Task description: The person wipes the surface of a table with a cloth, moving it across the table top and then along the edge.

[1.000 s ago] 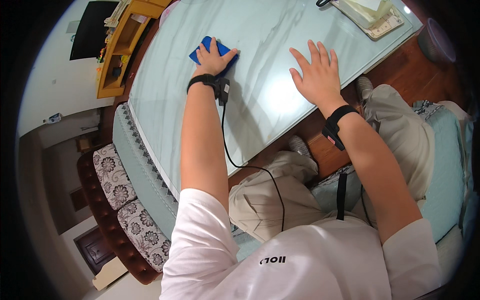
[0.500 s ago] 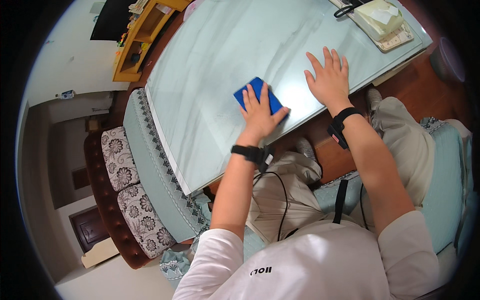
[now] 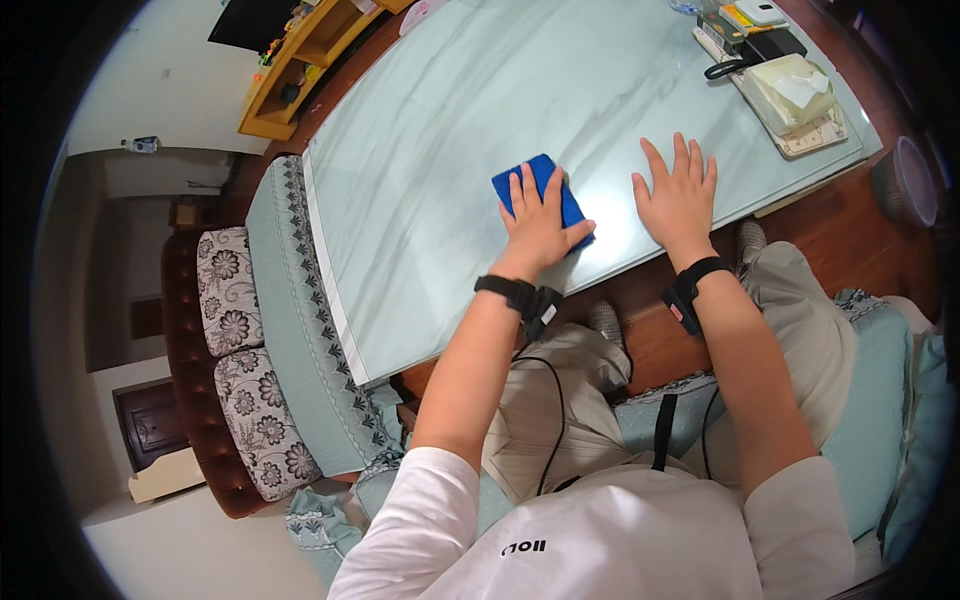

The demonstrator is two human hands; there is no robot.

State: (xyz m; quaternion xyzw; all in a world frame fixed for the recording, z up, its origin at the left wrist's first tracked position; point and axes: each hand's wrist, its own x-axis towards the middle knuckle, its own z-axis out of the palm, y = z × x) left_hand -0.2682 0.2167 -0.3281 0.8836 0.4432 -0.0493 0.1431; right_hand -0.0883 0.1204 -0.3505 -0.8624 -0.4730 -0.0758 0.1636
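My left hand (image 3: 534, 225) lies flat on a folded blue cloth (image 3: 508, 183), pressing it against the glossy, pale marble-patterned tabletop (image 3: 440, 190). Its fingers are spread over the cloth, and the thumb reaches past the near right side. To the right, my right hand (image 3: 680, 195) rests palm down near the table's front edge, fingers apart and nothing in it. The palm side of both hands is hidden. Each wrist wears a black strap with a small device.
At the table's right end, a tissue pack (image 3: 790, 95) sits beside a black pouch (image 3: 774, 45) and small boxes. A purple-rimmed bin (image 3: 905, 185) stands on the floor beyond. Left are a covered sofa (image 3: 285, 270) with floral cushions and a yellow wooden shelf (image 3: 310, 60).
The view has tilted, showing more of the table's far right end. My left hand has slid slightly right with the cloth under it. The right hand stays flat and spread.
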